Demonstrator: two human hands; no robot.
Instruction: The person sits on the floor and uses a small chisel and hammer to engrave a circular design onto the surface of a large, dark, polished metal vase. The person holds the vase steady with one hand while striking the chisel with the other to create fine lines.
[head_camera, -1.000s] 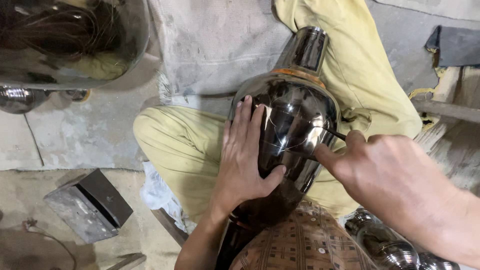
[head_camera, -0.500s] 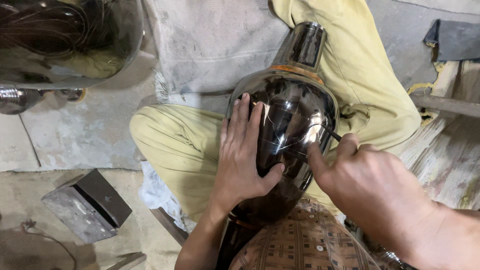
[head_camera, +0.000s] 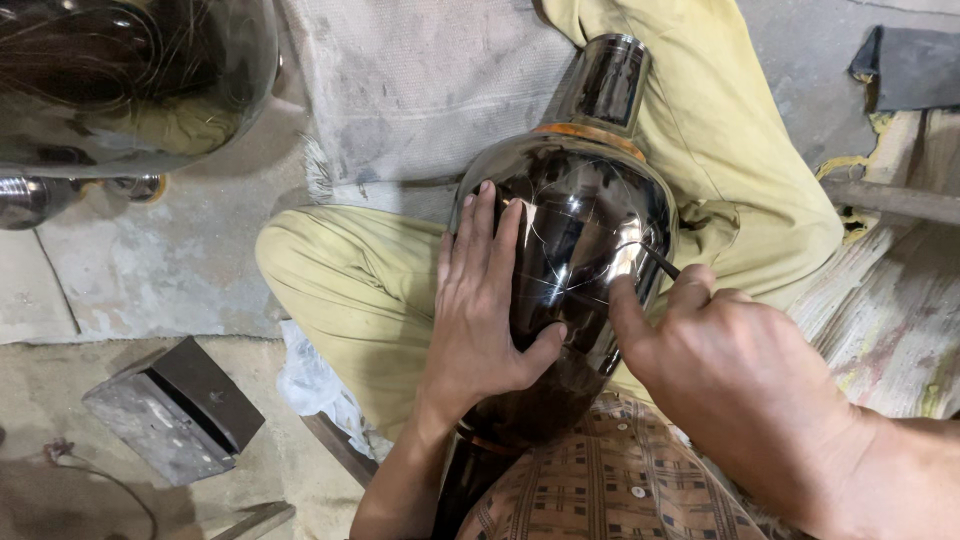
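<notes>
A dark, shiny metal vase (head_camera: 580, 230) lies across my lap, its neck pointing away from me, with fine scratched lines on its body. My left hand (head_camera: 485, 300) lies flat on the vase's left side, fingers spread and thumb hooked around its belly. My right hand (head_camera: 740, 380) grips a thin metal engraving tool (head_camera: 660, 262), whose tip touches the vase's right flank. My legs in yellow-green trousers (head_camera: 350, 290) are folded under the vase.
A large polished metal vessel (head_camera: 130, 80) stands at the top left, smaller shiny pieces below it. A grey metal block (head_camera: 175, 410) lies on the floor at lower left. Pale cloth (head_camera: 420, 80) covers the floor ahead. Worn wooden boards (head_camera: 890, 300) lie to the right.
My right hand has drawn closer and lower along the vase's right side with the tool. The left hand has stayed flat on the vase.
</notes>
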